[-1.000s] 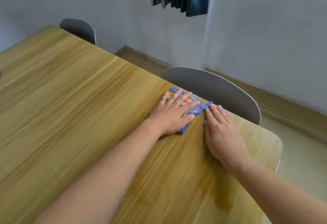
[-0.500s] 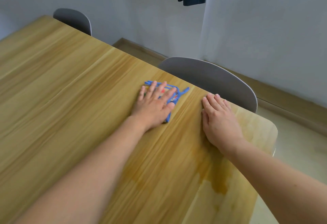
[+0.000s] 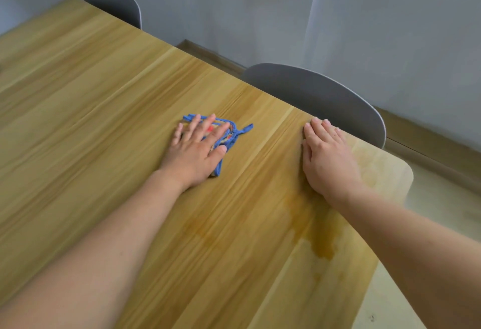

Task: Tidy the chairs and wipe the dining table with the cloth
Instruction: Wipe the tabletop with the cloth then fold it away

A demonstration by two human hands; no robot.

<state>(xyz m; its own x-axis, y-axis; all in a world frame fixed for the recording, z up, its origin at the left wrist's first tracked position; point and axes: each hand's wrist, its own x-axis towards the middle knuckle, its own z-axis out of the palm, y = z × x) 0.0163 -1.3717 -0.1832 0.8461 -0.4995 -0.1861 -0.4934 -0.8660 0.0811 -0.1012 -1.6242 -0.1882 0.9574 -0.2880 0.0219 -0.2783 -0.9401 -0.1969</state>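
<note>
cloth [image 3: 231,131] flat under left hand [image 3: 195,151]

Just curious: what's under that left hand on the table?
A blue-edged cloth lies under the left hand, pressed flat on the wooden table. Its middle is covered; only edges and a red bit show.

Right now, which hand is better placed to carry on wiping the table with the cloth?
The left hand: its palm lies flat on the blue cloth, pressing it to the table. The right hand rests bare on the wood, apart from the cloth.
</note>
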